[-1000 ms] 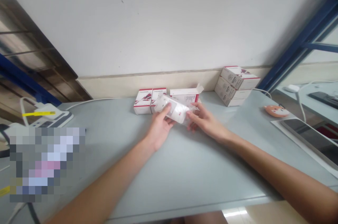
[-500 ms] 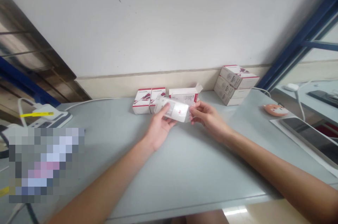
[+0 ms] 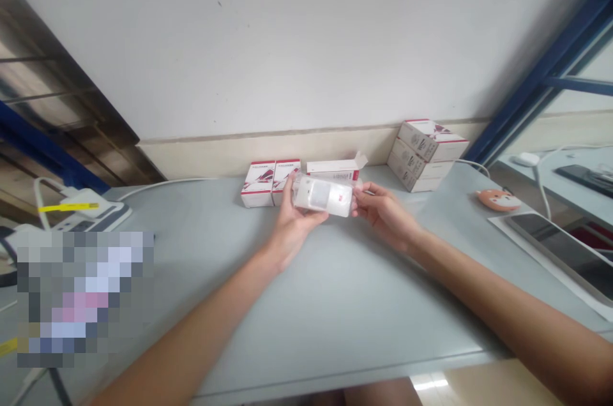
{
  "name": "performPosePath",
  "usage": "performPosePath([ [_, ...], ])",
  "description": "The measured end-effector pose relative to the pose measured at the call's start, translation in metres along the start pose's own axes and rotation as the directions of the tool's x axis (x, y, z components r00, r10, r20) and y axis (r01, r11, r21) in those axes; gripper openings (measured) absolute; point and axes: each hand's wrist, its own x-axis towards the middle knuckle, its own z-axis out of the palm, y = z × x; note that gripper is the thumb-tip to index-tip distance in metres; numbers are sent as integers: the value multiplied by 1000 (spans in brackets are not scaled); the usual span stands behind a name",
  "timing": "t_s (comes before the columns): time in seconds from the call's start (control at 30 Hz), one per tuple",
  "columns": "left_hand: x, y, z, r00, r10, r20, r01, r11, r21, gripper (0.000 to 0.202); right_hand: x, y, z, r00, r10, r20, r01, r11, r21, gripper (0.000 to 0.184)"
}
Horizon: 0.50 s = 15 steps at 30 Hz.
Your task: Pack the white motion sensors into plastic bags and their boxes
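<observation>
White gadget (image 3: 324,196) sits in a clear bag (image 3: 353,192) and is up in the air, held by two hands just over the table (image 3: 335,304). The left hand (image 3: 299,221) cups it from below, and its fingers (image 3: 288,192) go up the back of the bag's left end. The right hand (image 3: 383,214) pinches the other end with its fingertips (image 3: 358,194). Both hands are clamped on the bag, close together, but they do not touch each other. The gadget has a small red mark on its front.

Right behind the hands are two white and red boxes (image 3: 271,182), side by side, and an open box (image 3: 332,170) with its flap up. Farther right, more boxes (image 3: 421,154) sit in a stack by the wall (image 3: 287,42). Past the right hand is a small orange thing with a fox face (image 3: 498,200) (it may be a mouse), and then a tablet (image 3: 555,253). On the left, a white cable (image 3: 163,184) runs to a white machine (image 3: 86,213) with a yellow strip on it. A blurry patch (image 3: 83,297) covers the lower left.
</observation>
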Motion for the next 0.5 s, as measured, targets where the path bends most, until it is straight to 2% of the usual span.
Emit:
performPosePath([
  [0.13, 3, -3, -5, 997, 80, 0, -80, 991, 106, 114, -1, -4, 1, 1000, 2, -26, -2, 1000, 10, 35],
  [0.3, 7, -6, -12, 983, 179, -44, -152, 921, 359, 92, 0, -6, 0, 999, 25, -36, -25, 1000, 6, 35],
  [0.4, 10, -9, -16, 944, 329, 5, -292, 829, 476, 88, 1, -6, -1, 999, 39, -13, -40, 999, -19, 33],
  [0.5, 13, -9, -20, 895, 436, 87, -417, 753, 509, 95, 1, -7, -2, 998, 62, 28, -60, 997, -44, 32],
])
